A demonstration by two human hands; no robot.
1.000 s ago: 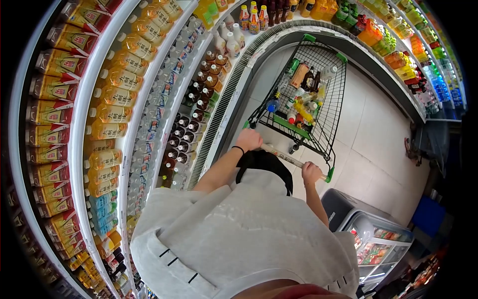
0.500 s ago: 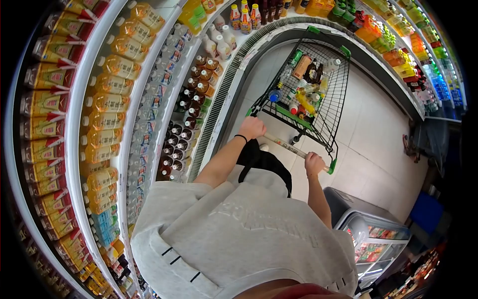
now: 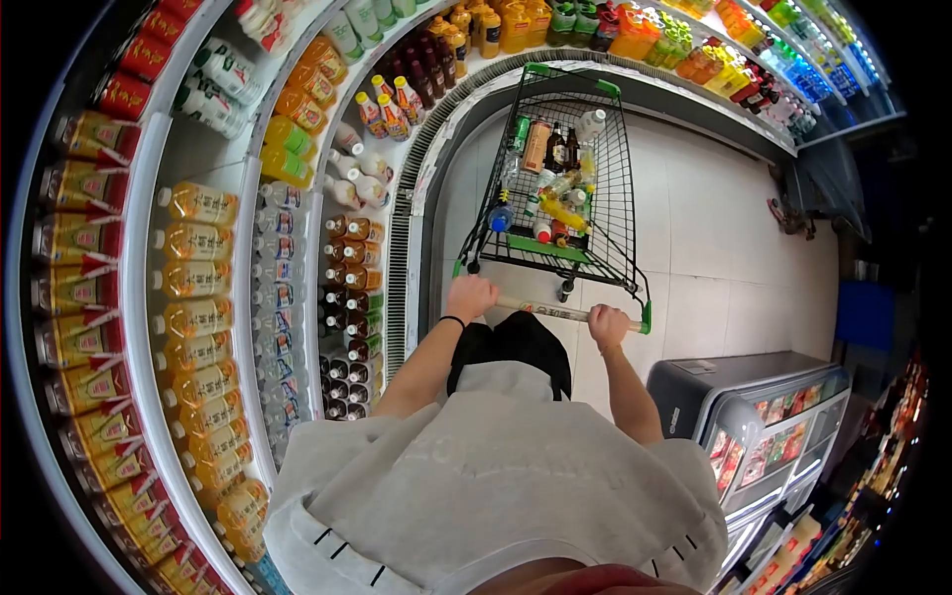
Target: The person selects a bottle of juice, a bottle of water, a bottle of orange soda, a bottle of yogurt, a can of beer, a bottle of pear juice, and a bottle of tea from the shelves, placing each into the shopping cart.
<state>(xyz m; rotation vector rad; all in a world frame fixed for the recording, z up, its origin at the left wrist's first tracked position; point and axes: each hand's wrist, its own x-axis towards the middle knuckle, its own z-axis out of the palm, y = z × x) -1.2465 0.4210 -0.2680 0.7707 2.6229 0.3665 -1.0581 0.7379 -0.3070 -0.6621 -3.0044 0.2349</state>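
Swung from a slant to nearly square with the shopper's body, a green-trimmed wire shopping cart (image 3: 545, 249) is now facing straight ahead on the tiled floor (image 3: 699, 228), apparently lining up with the shopper inside the curve of drinks shelves (image 3: 136, 248). The left hand (image 3: 473, 296) and right hand (image 3: 608, 325) are each keeping a narrow grip around its handle (image 3: 540, 308). Dark bottles (image 3: 572, 151), a blue-capped bottle (image 3: 502, 216) and an orange-brown box (image 3: 536, 146) are lying in the basket.

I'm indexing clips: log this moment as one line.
left hand: gripping cart handle; right hand: gripping same handle; cart: bottles inside; left: drink shelves; right: glass-panelled case
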